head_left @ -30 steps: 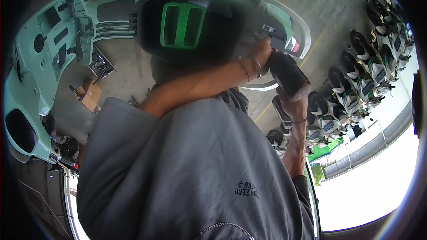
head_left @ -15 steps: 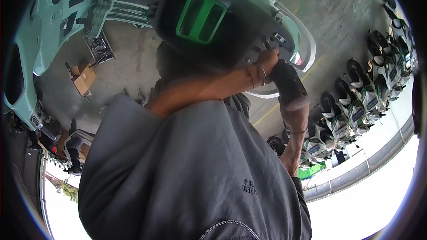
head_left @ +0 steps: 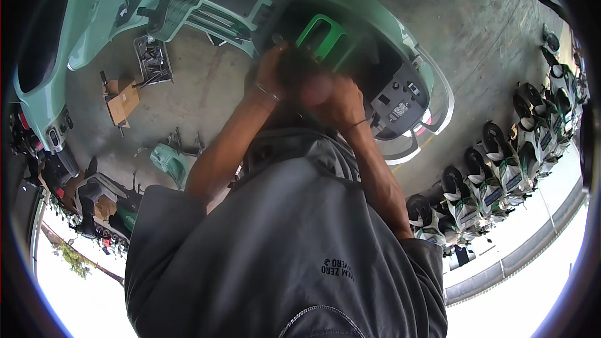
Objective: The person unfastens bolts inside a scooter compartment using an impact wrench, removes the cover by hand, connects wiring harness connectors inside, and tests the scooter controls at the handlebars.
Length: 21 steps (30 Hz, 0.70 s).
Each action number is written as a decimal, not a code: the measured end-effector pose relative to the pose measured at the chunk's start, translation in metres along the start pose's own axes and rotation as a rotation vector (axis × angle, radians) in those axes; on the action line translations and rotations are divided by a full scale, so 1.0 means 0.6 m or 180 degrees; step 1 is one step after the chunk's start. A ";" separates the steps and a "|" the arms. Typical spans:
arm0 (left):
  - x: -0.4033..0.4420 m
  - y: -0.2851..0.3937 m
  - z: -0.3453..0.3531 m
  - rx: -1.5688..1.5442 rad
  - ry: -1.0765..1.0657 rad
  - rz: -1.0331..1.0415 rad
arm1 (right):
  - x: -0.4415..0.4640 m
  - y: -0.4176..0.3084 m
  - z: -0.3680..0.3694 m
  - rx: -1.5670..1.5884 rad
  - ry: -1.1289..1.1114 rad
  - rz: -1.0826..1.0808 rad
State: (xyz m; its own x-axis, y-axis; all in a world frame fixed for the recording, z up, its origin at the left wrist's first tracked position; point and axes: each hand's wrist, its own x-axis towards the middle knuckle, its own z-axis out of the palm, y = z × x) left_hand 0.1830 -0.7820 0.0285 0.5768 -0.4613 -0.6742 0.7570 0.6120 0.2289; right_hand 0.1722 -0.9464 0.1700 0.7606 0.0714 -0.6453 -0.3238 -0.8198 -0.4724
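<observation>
Over the dark compartment (head_left: 391, 66) of a pale green scooter body (head_left: 375, 6), both hands meet in front of the chest; the left forearm slants up and inward from its grey sleeve, a metal bangle (head_left: 268, 92) at the wrist, and the left hand (head_left: 270, 74) sits at the near side of a blurred dark tool (head_left: 299, 66); whether its fingers grip or only touch, I cannot tell. The right forearm leans inward to mirror it, a thin dark band (head_left: 357, 124) at the wrist; the right hand (head_left: 341, 103) is closed round the tool, its single fingers too blurred to separate. The tool is between the hands, its rounded end toward the chest; just beyond lies a bright green frame (head_left: 323, 36); right of the hands are a labelled panel (head_left: 399, 111) and a pale curved rail (head_left: 446, 97).
</observation>
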 end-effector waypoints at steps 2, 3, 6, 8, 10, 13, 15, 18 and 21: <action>-0.020 0.055 0.019 -0.1910 -0.0741 -0.0764 | 0.042 -0.011 0.037 -0.0071 -0.0078 -0.0092; -0.011 0.051 -0.005 -0.1934 -0.0742 -0.0764 | 0.052 -0.019 0.050 0.0045 0.0016 0.0028; 0.028 0.010 -0.095 -0.1387 -0.0677 -0.0412 | 0.084 -0.020 0.086 0.0005 0.0052 0.0228; 0.045 -0.002 -0.109 -0.1606 -0.1068 -0.0435 | 0.097 -0.018 0.092 -0.0172 0.0005 0.0295; 0.056 -0.009 -0.116 -0.1749 -0.1050 -0.0409 | 0.108 -0.016 0.092 -0.0193 -0.0237 0.0277; 0.059 -0.003 -0.120 -0.1710 -0.1225 -0.0352 | 0.117 -0.016 0.086 -0.0236 -0.0261 0.0269; 0.050 0.005 -0.114 -0.1520 -0.1504 -0.0311 | 0.120 -0.025 0.079 -0.0246 -0.0326 0.0293; 0.045 0.001 -0.119 -0.1699 -0.1494 -0.0176 | 0.117 -0.034 0.068 -0.0237 -0.0224 0.0164; 0.040 -0.003 -0.119 -0.1156 -0.0822 -0.0088 | 0.111 -0.039 0.055 -0.0298 -0.0449 0.0323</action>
State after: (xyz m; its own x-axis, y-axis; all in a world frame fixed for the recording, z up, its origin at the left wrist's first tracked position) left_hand 0.1734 -0.7480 -0.0382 0.6506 -0.5977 -0.4684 0.6429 0.7618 -0.0791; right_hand 0.2118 -0.9037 0.1183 0.6380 0.0593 -0.7677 -0.3361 -0.8756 -0.3469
